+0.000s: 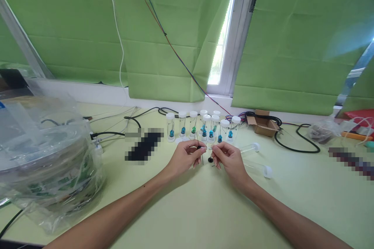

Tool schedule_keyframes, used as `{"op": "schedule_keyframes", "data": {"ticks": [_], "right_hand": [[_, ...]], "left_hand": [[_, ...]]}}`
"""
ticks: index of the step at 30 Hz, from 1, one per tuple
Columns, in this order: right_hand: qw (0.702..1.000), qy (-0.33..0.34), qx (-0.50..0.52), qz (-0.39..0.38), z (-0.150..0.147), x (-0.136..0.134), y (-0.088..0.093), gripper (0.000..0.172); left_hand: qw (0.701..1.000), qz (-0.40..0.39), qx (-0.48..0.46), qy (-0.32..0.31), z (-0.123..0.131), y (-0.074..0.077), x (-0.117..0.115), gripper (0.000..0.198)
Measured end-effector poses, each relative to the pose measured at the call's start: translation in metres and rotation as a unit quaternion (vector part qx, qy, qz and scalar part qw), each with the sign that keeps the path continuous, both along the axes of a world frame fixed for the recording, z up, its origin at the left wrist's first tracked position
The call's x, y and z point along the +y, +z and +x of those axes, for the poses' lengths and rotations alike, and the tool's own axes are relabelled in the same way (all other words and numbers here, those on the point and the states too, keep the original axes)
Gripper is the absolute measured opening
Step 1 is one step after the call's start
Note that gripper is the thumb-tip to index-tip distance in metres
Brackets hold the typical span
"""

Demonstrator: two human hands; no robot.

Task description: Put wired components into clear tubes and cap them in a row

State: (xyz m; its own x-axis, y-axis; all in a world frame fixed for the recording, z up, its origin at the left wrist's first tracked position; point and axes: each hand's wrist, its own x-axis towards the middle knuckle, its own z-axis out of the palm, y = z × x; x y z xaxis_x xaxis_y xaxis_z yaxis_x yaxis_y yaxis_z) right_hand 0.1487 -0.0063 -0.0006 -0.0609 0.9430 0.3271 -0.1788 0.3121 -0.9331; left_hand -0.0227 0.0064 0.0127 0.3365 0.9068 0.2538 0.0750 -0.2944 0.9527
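Observation:
My left hand (185,156) is closed in a pinch on a small black bead-like part with thin wire legs (199,148). My right hand (227,158) is also closed, pinching the other end of the thin wire at the middle of the table. A small black disc (210,160) lies on the table just below the fingertips. Behind the hands stands a row of several clear vials with white caps (204,126), each with a blue or green piece inside. Two clear tubes (257,159) lie on their sides to the right of my right hand.
A large clear plastic bag over round trays (43,163) fills the left side. Black cables (295,140) and a small open cardboard box (263,124) lie at the back right. Green blinds cover the window behind. The yellow-green table (204,210) stretches toward me.

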Motion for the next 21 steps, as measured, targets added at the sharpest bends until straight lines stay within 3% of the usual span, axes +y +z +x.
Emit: {"op": "schedule_keyframes", "data": {"ticks": [12,21], "right_hand": [[0.999,0.011,-0.022,-0.029,-0.0002,-0.0043,0.0003,0.037],[0.994,0.046,0.039,-0.095,-0.0035,-0.0077,0.0028,0.036]], "left_hand": [[0.999,0.024,0.033,0.017,-0.0011,0.0003,-0.0003,0.029],[0.997,0.046,0.049,0.037,-0.0010,0.0020,-0.0018,0.031]]}}
